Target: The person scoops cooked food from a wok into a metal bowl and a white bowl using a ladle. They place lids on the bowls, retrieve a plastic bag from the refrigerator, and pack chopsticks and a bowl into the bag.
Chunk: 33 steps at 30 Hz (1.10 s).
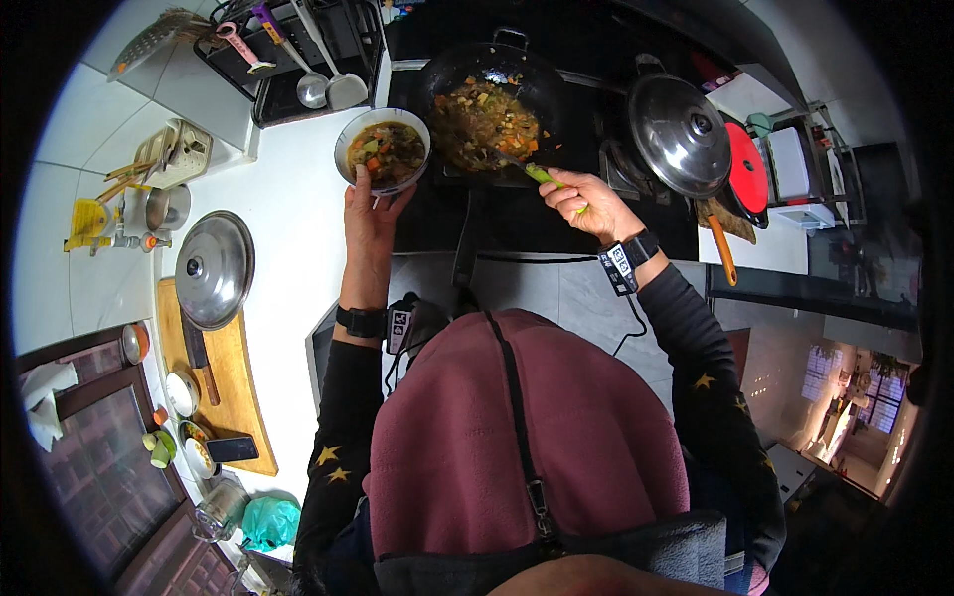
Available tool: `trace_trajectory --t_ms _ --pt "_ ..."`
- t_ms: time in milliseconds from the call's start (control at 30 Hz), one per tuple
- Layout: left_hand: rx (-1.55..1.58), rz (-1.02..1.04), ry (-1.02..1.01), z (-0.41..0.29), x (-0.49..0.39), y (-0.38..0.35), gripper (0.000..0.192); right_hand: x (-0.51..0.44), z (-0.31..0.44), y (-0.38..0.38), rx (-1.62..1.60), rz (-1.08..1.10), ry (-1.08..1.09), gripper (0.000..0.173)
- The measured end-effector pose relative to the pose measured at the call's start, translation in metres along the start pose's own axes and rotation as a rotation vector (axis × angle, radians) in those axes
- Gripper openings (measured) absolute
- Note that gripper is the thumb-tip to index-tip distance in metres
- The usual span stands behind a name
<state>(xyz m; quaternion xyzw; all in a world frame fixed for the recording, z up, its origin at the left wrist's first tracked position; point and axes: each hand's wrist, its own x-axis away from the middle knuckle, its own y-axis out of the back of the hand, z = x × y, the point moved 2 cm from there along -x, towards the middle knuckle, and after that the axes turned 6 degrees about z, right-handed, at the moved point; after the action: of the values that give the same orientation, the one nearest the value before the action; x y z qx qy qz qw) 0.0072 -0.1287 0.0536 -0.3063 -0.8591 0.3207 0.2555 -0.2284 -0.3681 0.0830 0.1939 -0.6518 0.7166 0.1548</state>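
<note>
My left hand (pixel 370 216) holds a white bowl (pixel 353 130) of brothy chopped vegetables, its thumb at the near rim and its fingers underneath. The bowl is beside the left edge of a black wok (pixel 550 93) on the stove. Diced orange, green and brown food (pixel 488 119) in broth lies inside the wok. My right hand (pixel 585 203) is closed around the green handle of a metal cooking utensil (pixel 538 174). Its working end is down in the food, so its shape cannot be made out. The wok's long handle (pixel 464 238) points towards me.
A steel lid (pixel 678 134) lies right of the wok, near a red round item (pixel 745 167) and an orange handle (pixel 721 249). On the left counter are another lid (pixel 215 268), a cutting board (pixel 250 402), a cleaver (pixel 195 339) and a phone (pixel 232 448). Utensils hang from a rack (pixel 261 112).
</note>
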Motion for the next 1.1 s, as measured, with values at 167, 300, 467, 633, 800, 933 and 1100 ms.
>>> trace_trajectory --t_ms 167,300,467,633,800,933,1100 --pt "0.042 0.076 0.027 0.012 -0.004 -0.004 0.050 0.027 0.013 -0.029 0.172 -0.033 0.052 0.018" --pt "0.078 0.131 0.094 0.031 -0.012 -0.010 0.046 0.058 0.025 -0.067 0.334 -0.082 0.114 0.032" --pt "0.037 0.138 0.168 0.057 -0.022 -0.030 0.055 0.104 0.029 -0.118 0.470 -0.085 0.155 0.031" --pt "0.013 0.138 0.238 0.075 -0.032 -0.062 0.047 0.144 0.018 -0.153 0.588 -0.075 0.209 0.040" --pt "0.057 0.186 0.237 0.083 -0.041 -0.092 0.050 0.161 -0.001 -0.156 0.640 -0.155 0.240 0.046" --pt "0.082 0.226 0.211 0.081 -0.040 -0.110 0.054 0.157 -0.020 -0.137 0.917 -0.284 0.250 0.045" --pt "0.063 0.267 0.170 0.070 -0.038 -0.125 0.053 0.147 -0.036 -0.108 1.646 -0.521 0.414 0.052"
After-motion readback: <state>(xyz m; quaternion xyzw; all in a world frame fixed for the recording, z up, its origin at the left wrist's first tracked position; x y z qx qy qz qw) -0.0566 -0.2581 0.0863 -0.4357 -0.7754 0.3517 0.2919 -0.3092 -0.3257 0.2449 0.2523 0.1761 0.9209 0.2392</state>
